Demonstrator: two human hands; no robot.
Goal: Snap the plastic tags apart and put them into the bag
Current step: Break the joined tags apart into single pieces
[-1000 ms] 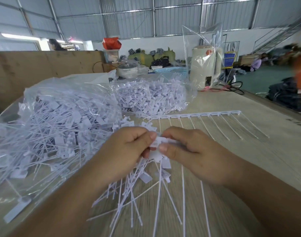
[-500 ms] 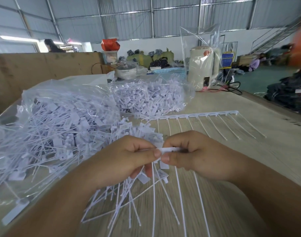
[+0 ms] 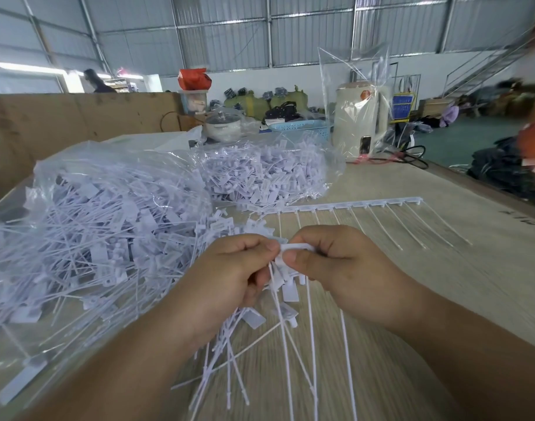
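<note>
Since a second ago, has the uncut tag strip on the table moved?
No. The uncut tag strip still lies with its left end beside the far bag's edge.

Two hands (image 3: 229, 268) (image 3: 336, 259), two clear bags (image 3: 78, 183) (image 3: 330, 165) of tags, one uncut tag strip (image 3: 351, 205).

Both hands meet at centre, fingers curled.
Left hand (image 3: 232, 275) and right hand (image 3: 330, 262) each pinch between thumb and forefinger, forearms angled inward.

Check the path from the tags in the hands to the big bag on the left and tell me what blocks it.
Nothing visible blocks it. The left hand and right hand pinch the tag strip right beside the bag, whose open side spills loose tags toward them.
</note>
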